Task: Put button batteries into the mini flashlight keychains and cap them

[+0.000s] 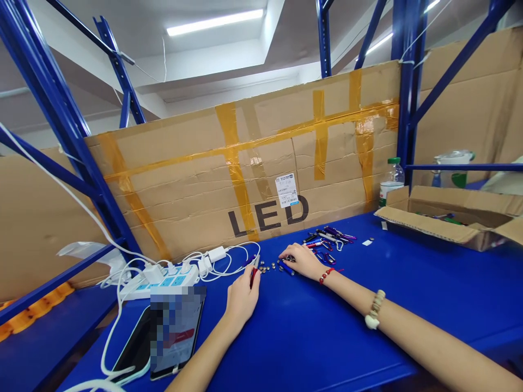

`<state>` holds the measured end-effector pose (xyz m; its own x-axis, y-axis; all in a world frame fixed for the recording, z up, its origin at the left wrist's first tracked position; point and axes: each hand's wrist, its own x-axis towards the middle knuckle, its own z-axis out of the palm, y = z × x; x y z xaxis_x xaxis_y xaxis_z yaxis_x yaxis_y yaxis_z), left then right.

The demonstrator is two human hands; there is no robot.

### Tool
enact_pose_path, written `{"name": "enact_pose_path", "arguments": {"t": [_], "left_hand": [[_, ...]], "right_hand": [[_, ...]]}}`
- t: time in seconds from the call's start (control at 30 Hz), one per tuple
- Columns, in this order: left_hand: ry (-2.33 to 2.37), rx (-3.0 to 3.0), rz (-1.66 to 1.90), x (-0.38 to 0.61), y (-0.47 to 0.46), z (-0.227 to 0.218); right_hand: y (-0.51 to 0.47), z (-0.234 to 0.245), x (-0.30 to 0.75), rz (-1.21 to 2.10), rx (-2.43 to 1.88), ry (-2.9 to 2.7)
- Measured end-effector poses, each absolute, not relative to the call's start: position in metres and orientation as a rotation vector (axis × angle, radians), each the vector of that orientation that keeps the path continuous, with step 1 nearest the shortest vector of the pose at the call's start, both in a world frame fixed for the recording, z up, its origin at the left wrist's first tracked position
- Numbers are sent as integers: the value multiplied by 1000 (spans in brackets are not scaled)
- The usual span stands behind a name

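My left hand (242,296) rests on the blue table (408,294) with its fingers wrapped round a small red and silver pen-shaped light (254,269), tip pointing away from me. My right hand (301,259) lies palm down just right of it, fingers curled over a blue pen-shaped light (287,267). Several small round button cells (269,266) lie scattered between the two hands. A pile of more small lights with clips (327,239) sits just beyond my right hand. My right forearm carries a red bead bracelet and a pale bead bracelet.
A white power strip (163,280) with chargers and white cables lies at the left. A phone and a tablet (175,332) lie near the table's front left. An open cardboard box (453,218) stands at the right, a plastic bottle (391,182) behind it. A taped cardboard wall (253,179) closes the back.
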<state>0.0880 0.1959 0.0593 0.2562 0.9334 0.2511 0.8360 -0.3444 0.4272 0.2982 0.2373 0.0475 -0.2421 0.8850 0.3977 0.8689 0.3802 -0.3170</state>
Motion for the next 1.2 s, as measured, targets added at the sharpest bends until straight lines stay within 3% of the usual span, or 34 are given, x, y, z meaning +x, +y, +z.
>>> {"name": "enact_pose_path", "arguments": {"t": [1.2], "left_hand": [[1564, 2418, 792, 83, 191, 51]], "right_hand": [[228, 50, 283, -123, -1116, -2111]]}}
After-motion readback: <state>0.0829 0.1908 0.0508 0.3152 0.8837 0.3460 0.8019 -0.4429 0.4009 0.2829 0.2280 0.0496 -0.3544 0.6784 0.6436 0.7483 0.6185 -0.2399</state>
